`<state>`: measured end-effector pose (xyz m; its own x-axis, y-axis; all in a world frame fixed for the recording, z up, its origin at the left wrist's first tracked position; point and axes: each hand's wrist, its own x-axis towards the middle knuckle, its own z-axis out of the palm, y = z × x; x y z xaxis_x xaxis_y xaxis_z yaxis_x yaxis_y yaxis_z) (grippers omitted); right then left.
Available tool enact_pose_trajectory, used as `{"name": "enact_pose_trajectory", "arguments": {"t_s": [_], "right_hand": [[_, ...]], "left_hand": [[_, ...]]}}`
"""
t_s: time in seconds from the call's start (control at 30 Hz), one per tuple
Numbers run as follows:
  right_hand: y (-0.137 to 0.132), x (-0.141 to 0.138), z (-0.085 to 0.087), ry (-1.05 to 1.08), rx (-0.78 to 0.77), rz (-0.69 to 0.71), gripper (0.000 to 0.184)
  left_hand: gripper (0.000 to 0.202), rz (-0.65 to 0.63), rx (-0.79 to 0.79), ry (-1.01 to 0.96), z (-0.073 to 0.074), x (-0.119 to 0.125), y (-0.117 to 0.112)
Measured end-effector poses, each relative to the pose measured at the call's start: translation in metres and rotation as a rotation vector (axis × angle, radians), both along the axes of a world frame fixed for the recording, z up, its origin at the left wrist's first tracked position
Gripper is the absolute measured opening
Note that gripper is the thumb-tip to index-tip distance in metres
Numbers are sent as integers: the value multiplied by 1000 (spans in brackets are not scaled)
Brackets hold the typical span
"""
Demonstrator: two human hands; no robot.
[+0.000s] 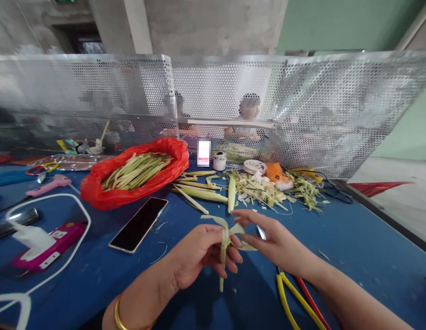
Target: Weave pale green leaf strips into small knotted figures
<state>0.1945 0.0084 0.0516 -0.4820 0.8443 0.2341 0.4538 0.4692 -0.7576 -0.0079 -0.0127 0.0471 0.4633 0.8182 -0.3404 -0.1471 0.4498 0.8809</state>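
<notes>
Pale green leaf strips (224,240), husk-like and crossed or folded into one another, are pinched between the thumb and fingers of my left hand (206,250). Loose ends stick out up to the left, down and to the right. My right hand (268,236) has its thumb and forefinger closed on a looped strip at the right of the same piece. Under my right wrist lies a tool with yellow handles (285,298), its head mostly hidden. Beside it runs a red handle (311,298). Several longer green husks (206,194) lie beyond my hands.
A red plastic bag (96,190) full of strips stands at the left, near a dark phone (139,224). A power strip (50,247) with a white cable lies further left. Trimmings (261,188) pile up at the right, before a perforated metal screen (312,101). Two people sit behind it.
</notes>
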Motion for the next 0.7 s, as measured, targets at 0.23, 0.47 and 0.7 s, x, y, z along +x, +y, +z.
{"name": "enact_pose_trajectory", "arguments": {"t_s": [0.23, 0.47, 0.7], "right_hand": [[-11, 5, 3, 274, -265, 75, 21], [-13, 0, -3, 730, -684, 138, 21], [-17, 0, -3, 558, -78, -121, 15]], "left_hand": [[25, 20, 22, 80, -12, -1, 6], [23, -17, -20, 76, -12, 6, 6], [24, -28, -129, 70, -12, 17, 10]]}}
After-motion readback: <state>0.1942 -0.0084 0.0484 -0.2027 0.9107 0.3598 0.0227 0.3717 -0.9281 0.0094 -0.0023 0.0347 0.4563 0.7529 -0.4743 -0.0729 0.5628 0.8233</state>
